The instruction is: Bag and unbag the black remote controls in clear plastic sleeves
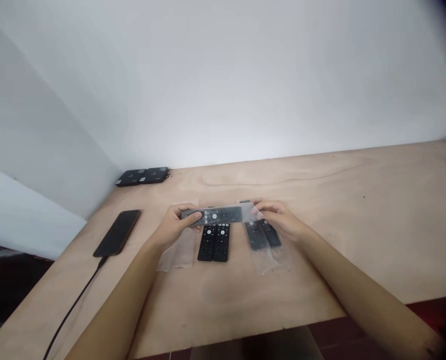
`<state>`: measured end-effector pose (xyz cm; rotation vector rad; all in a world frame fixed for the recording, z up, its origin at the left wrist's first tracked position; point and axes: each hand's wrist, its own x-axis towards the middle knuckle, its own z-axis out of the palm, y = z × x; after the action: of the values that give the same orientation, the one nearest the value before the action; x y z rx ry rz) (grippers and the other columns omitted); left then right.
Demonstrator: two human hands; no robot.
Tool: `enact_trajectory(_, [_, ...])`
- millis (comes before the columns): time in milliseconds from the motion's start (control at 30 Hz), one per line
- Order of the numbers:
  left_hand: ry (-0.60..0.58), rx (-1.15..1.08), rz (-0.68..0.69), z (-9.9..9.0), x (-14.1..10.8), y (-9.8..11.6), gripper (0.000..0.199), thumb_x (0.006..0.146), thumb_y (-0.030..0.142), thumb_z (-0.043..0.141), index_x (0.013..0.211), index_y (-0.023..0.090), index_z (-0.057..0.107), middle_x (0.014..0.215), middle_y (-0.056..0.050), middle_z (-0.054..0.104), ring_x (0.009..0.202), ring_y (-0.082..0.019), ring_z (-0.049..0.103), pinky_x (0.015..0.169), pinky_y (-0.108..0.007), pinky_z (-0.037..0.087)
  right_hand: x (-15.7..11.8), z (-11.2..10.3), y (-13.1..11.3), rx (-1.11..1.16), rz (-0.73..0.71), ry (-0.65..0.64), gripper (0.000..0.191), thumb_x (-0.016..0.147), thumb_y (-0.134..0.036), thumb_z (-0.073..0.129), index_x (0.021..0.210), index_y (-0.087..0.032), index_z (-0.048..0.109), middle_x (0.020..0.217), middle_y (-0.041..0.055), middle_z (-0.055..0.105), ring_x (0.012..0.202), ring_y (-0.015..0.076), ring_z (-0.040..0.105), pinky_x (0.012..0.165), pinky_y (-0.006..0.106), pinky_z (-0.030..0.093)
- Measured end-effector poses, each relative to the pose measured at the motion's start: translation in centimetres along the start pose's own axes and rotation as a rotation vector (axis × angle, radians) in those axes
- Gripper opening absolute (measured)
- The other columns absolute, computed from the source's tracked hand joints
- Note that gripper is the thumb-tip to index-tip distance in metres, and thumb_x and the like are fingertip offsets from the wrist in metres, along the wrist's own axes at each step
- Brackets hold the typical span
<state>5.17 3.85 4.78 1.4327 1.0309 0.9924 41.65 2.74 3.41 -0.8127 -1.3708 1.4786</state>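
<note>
Item: one remote (228,215) in clear bag (250,213), held over the two bare remotes (214,246); left hand's (170,225) fingers closed on remote, right hand's (283,220) pinching bag; risk: slack plastic slips, dropping it.

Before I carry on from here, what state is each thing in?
Held remote: in its sleeve, raised
Left hand: gripping held remote
Right hand: pinching sleeve's end
Two middle remotes: unwrapped, side by side
Two right remotes: bagged
Left bag: flat, partly hidden
Phone: dark, cable attached
Black boxes: lying flat
</note>
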Motion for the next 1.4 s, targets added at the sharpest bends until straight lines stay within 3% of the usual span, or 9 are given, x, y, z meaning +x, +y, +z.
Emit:
enact_trajectory(200, [-0.016, -0.023, -0.032, 1.2, -0.1, 0.0, 0.039, 0.084, 0.049, 0.098, 0.098, 0.014, 0.085, 0.082, -0.009, 0.084, 0.066, -0.020, 0.079, 0.059, -0.027, 0.069, -0.1, 0.1, -0.1, -0.091, 0.005, -0.029, 0.028, 0.089, -0.054, 0.093, 0.095, -0.027, 0.093, 0.146, 0.0093, 0.073, 0.141, 0.0352, 0.063, 0.114, 0.047, 0.051])
enact_trajectory(367, [-0.035, -0.045, -0.051, 1.9, -0.3, 0.2, 0.040, 0.082, 0.048, 0.099, 0.098, 0.014, 0.084, 0.085, -0.009, 0.084, 0.068, -0.021, 0.081, 0.062, -0.029, 0.071, -0.1, 0.2, -0.2, -0.114, -0.020, -0.011, 0.028, 0.083, -0.052, 0.099, 0.093, -0.027, 0.093, 0.137, 0.0101, 0.075, 0.132, 0.0335, 0.068, 0.107, 0.045, 0.056])
enact_trajectory(533, [-0.072, -0.062, -0.064, 2.2, -0.5, 0.4, 0.041, 0.080, 0.046, 0.101, 0.100, 0.015, 0.084, 0.093, -0.010, 0.086, 0.075, -0.023, 0.084, 0.070, -0.034, 0.074, 0.0, 0.8, -0.1, -0.129, -0.070, 0.053, 0.033, 0.090, -0.058, 0.092, 0.090, -0.025, 0.092, 0.123, 0.0100, 0.080, 0.122, 0.0312, 0.072, 0.107, 0.043, 0.054])
enact_trajectory(700, [-0.074, -0.082, -0.066, 3.1, -0.7, 0.8, 0.041, 0.079, 0.044, 0.102, 0.101, 0.016, 0.083, 0.094, -0.008, 0.085, 0.077, -0.023, 0.084, 0.073, -0.035, 0.075, 0.0, 1.2, -0.1, -0.109, -0.075, 0.060, 0.031, 0.088, -0.056, 0.094, 0.101, -0.028, 0.092, 0.126, 0.0095, 0.080, 0.125, 0.0312, 0.071, 0.110, 0.044, 0.053])
enact_trajectory(867, [-0.135, -0.072, -0.061, 3.6, -1.0, 1.1, 0.039, 0.080, 0.042, 0.102, 0.100, 0.016, 0.082, 0.094, -0.009, 0.085, 0.077, -0.024, 0.085, 0.074, -0.037, 0.075, 0.0, 1.1, -0.3, -0.113, -0.070, 0.049, 0.028, 0.081, -0.051, 0.100, 0.089, -0.026, 0.091, 0.121, 0.0088, 0.078, 0.110, 0.0281, 0.073, 0.098, 0.042, 0.057])
enact_trajectory(1200, [0.036, -0.069, 0.008, 2.4, -0.2, 0.5, 0.044, 0.073, 0.044, 0.105, 0.098, 0.015, 0.083, 0.104, -0.011, 0.087, 0.080, -0.024, 0.084, 0.066, -0.034, 0.074, 0.0, 0.7, -0.6, 0.010, -0.071, 0.079, 0.026, 0.082, -0.048, 0.100, 0.087, -0.024, 0.090, 0.121, 0.0083, 0.078, 0.125, 0.0337, 0.073, 0.108, 0.047, 0.057])
enact_trajectory(1300, [0.051, -0.074, 0.012, 1.8, -0.1, 0.4, 0.043, 0.072, 0.042, 0.106, 0.097, 0.015, 0.083, 0.102, -0.012, 0.087, 0.081, -0.025, 0.083, 0.065, -0.033, 0.072, 0.2, 0.2, -0.8, 0.102, -0.066, 0.138, 0.028, 0.075, -0.046, 0.105, 0.082, -0.024, 0.088, 0.116, 0.0074, 0.081, 0.116, 0.0313, 0.077, 0.101, 0.044, 0.060])
enact_trajectory(1400, [0.102, -0.095, 0.028, 0.9, -0.1, 0.5, 0.040, 0.074, 0.040, 0.105, 0.096, 0.015, 0.083, 0.091, -0.009, 0.086, 0.077, -0.022, 0.082, 0.065, -0.031, 0.071, 0.5, -0.7, -0.6, 0.138, -0.057, 0.204, 0.030, 0.076, -0.047, 0.104, 0.083, -0.024, 0.086, 0.102, 0.0050, 0.083, 0.089, 0.0221, 0.075, 0.081, 0.036, 0.061])
